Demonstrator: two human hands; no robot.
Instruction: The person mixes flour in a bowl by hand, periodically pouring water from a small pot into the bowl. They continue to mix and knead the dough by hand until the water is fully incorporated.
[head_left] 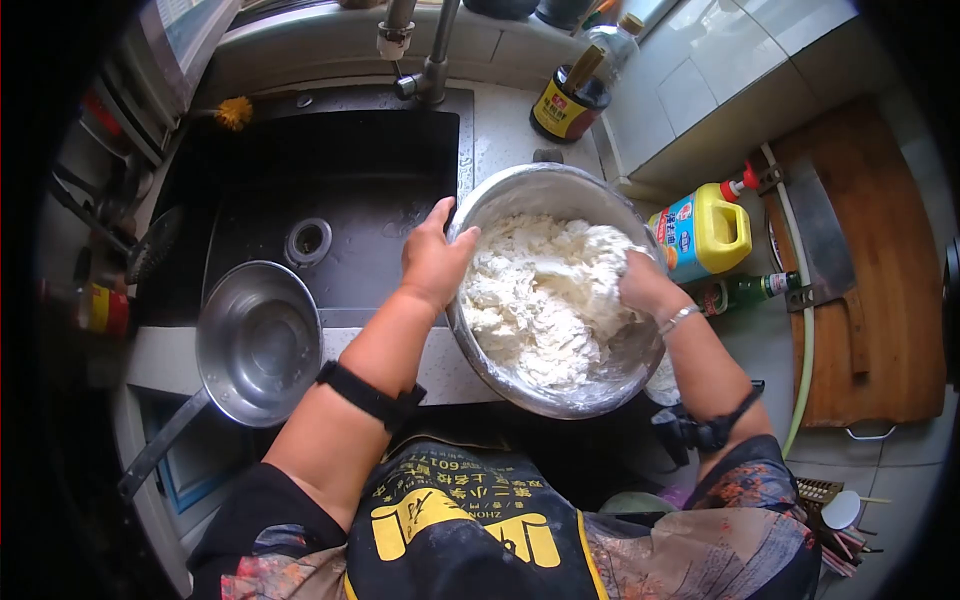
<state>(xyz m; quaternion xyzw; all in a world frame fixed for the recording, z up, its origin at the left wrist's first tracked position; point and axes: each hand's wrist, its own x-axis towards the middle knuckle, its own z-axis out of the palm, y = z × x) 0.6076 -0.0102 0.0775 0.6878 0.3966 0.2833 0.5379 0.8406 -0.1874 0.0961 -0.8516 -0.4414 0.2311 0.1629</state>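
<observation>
A large metal bowl (487,377) stands on the counter beside the sink, its inner wall smeared with flour. Shaggy white dough (540,290) fills much of it, lumpy and loose in places. At the bowl's left rim, my left hand (437,255) holds on, thumb toward the inside and fingers along the edge. My right hand (645,285) reaches in from the right and grips the dough, its fingers coated white and partly buried.
Left of the bowl is a dark sink (330,150), with a metal saucepan (262,340) at its front edge. A yellow detergent bottle (715,232), a green bottle (745,290), a cleaver (815,225) and a wooden cutting board (885,260) stand right. A dark sauce jar (568,105) stands behind.
</observation>
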